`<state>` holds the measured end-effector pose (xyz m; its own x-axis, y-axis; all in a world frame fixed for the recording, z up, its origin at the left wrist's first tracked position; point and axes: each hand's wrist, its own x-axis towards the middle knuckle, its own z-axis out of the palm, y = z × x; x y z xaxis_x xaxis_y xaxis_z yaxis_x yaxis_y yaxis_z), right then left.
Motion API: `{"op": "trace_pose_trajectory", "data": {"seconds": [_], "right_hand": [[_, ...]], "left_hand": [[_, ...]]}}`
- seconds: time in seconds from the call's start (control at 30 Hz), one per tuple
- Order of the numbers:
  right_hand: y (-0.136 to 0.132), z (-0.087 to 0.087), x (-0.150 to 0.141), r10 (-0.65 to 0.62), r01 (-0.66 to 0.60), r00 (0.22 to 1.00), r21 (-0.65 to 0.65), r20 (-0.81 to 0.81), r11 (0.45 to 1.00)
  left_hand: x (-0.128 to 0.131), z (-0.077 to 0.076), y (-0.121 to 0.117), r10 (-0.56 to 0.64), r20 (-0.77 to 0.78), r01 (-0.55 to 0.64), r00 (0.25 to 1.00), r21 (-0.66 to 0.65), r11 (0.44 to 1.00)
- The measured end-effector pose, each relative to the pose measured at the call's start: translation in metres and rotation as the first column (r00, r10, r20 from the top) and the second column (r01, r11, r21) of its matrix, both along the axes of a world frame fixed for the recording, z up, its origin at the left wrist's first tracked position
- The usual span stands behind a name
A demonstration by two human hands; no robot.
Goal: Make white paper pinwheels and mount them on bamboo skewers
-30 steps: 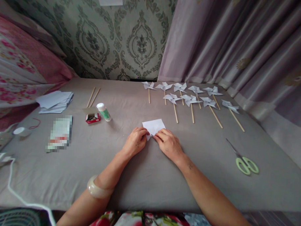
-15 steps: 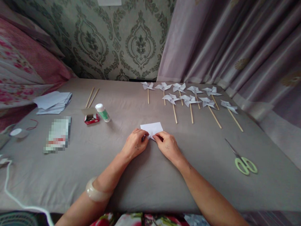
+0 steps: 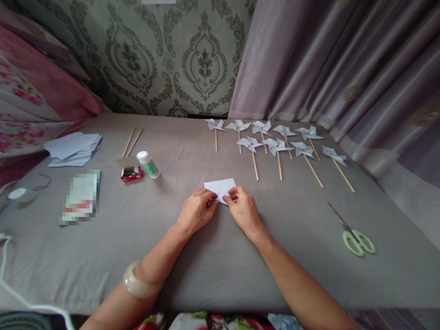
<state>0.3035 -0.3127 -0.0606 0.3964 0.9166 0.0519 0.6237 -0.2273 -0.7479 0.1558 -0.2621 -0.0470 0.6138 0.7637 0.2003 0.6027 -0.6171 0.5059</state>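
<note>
A small sheet of white paper point(image 3: 219, 185) lies on the cloth-covered table in front of me. My left hand point(image 3: 199, 207) pinches its near left edge between thumb and fingers. On the near right edge, my right hand point(image 3: 243, 206) pinches the paper too, fingers bent. The part of the sheet under my fingertips is hidden. Beyond it, several white paper pinwheels point(image 3: 277, 147) on wooden sticks lie in two rough rows at the back right.
Scissors point(image 3: 353, 234) with green handles lie at right. Toward the left are a glue bottle point(image 3: 149, 165), a small red open box point(image 3: 131, 174), two wooden sticks point(image 3: 129, 141), a paper stack point(image 3: 74, 149), a blurred packet point(image 3: 81, 197) and a white cable point(image 3: 11, 290).
My right hand has shifted slightly up and left along the paper's edge. My left hand stays nearly in place. The view has turned a little.
</note>
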Motion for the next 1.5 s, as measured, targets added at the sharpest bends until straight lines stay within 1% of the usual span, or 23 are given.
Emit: {"op": "trace_pose_trajectory", "data": {"seconds": [0.3, 0.8, 0.97, 1.2, 1.5], "right_hand": [[0.003, 0.000, 0.000, -0.021, 0.022, 1.000, -0.010, 0.017, 1.000], [0.008, 0.001, 0.004, -0.046, 0.047, 0.999, -0.058, 0.021, 0.997], [0.009, 0.002, 0.004, -0.046, 0.047, 0.999, -0.071, 0.025, 0.996], [0.009, 0.001, 0.004, -0.045, 0.046, 0.999, -0.072, 0.015, 0.996], [0.009, 0.006, 0.003, -0.055, 0.056, 0.998, -0.102, 0.011, 0.993]], "left_hand": [[0.002, -0.007, 0.001, -0.020, -0.008, 0.021, 1.000, 0.019, 1.000], [0.005, -0.008, 0.003, -0.043, -0.053, 0.045, 0.998, 0.034, 0.998], [0.006, -0.010, 0.003, -0.040, -0.097, 0.045, 0.994, 0.048, 0.998], [0.008, -0.007, 0.003, -0.038, -0.167, 0.049, 0.985, 0.062, 0.997], [0.012, 0.003, 0.001, -0.016, -0.277, 0.027, 0.961, 0.038, 0.999]]}}
